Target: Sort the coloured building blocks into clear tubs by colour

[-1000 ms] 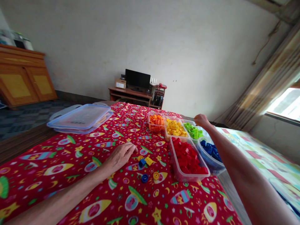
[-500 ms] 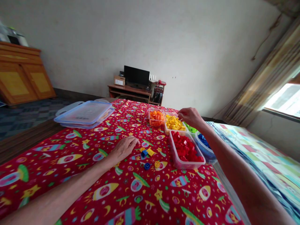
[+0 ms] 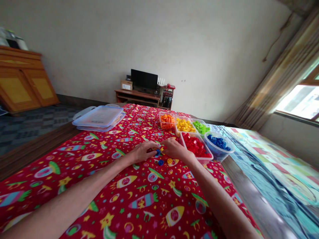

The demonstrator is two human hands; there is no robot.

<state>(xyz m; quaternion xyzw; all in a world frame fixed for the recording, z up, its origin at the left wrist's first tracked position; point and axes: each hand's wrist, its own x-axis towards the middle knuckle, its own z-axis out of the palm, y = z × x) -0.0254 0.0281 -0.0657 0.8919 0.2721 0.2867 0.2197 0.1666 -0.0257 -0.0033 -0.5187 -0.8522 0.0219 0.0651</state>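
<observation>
Over the red patterned cloth, my left hand [image 3: 144, 151] is closed with thumb and fingers around a small blue toy building block [image 3: 157, 153]. My right hand [image 3: 173, 148] is right beside it, fingers bent down and pressed together; what they hold is hidden. A bit of a yellow block [image 3: 161, 150] shows between the two hands. Just in front of them lie a round blue wheel-like piece [image 3: 160, 162] and a round yellow piece [image 3: 169, 161]. The tub of red blocks [image 3: 209, 156] stands close to the right of my right hand.
Behind and beside the red tub are tubs of orange blocks [image 3: 167, 121], yellow blocks [image 3: 184, 125], green blocks [image 3: 200, 127] and blue blocks [image 3: 218, 142]. Stacked clear lids [image 3: 99, 117] lie at the table's far left. A bed with a patterned cover [image 3: 279, 159] adjoins on the right.
My right hand has come back from above the yellow and green tubs to beside my left hand. My left hand has moved slightly right and taken hold of the blue block.
</observation>
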